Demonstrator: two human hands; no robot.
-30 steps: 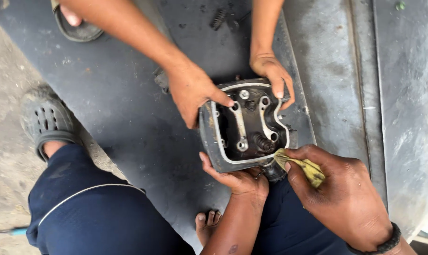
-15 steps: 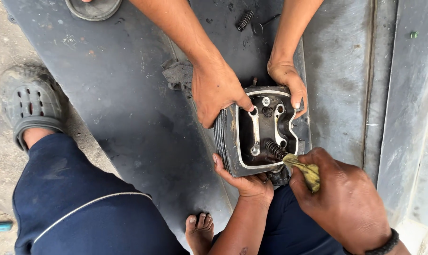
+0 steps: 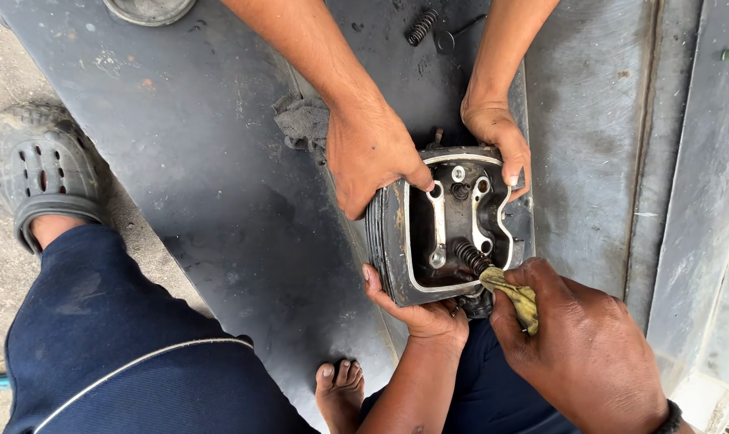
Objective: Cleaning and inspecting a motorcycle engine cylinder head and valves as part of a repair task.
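A dark metal engine cylinder head (image 3: 445,225) with rocker arms and a valve spring showing stands on a grey metal sheet (image 3: 203,161). My left hand (image 3: 416,309) grips its near lower edge from underneath. My right hand (image 3: 581,345) pinches a yellowish rag (image 3: 515,291) and presses it against the head's near right corner, by the spring. Another person's two hands (image 3: 372,157) (image 3: 497,133) hold the head's far side from across the sheet.
A loose coil spring (image 3: 420,26) and a small ring lie on the sheet at the top. A dirty grey cloth (image 3: 304,124) lies left of the head. My knee in dark blue trousers, a grey clog (image 3: 39,169) and a bare foot (image 3: 340,390) are below.
The view has slid so the cylinder head sits lower and further right in it. All hands keep their hold; my right hand still presses the rag at the near right corner.
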